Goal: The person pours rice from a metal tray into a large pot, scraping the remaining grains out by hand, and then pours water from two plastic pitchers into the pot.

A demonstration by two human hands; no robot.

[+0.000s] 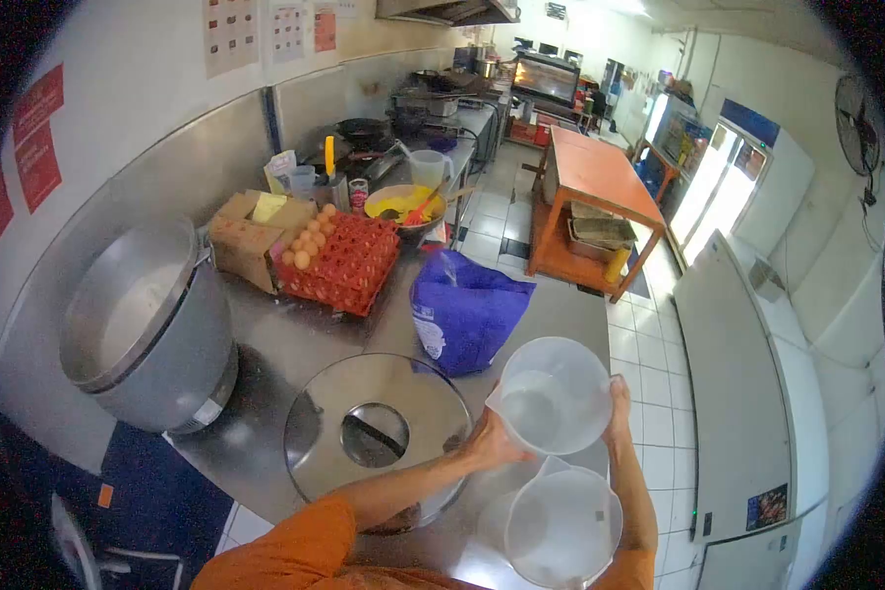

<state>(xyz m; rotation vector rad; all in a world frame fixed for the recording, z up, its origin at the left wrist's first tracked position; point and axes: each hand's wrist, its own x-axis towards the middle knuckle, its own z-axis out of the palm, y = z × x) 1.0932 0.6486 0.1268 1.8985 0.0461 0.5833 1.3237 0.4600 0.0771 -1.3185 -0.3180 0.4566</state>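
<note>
Between my two hands is a translucent plastic measuring jug [551, 393], its open mouth facing me. My left hand [494, 442] is closed round its left side near the spout. At the jug's right side my right hand [618, 408] grips it, with the fingers partly hidden. Just below, nearer my body, a second translucent jug [563, 526] stands on the steel counter. A round lid [324, 413] with a dark handle lies beside my left forearm. Beyond the held jug sits a purple bag [467, 310], its top open.
A large grey pot [157, 329] stands at the left. Red egg trays [344, 261] with several eggs lean by a cardboard box [246, 251]. Behind are a bowl of yellow food [403, 206] and another jug [428, 167]. An orange table [600, 172] stands across the aisle.
</note>
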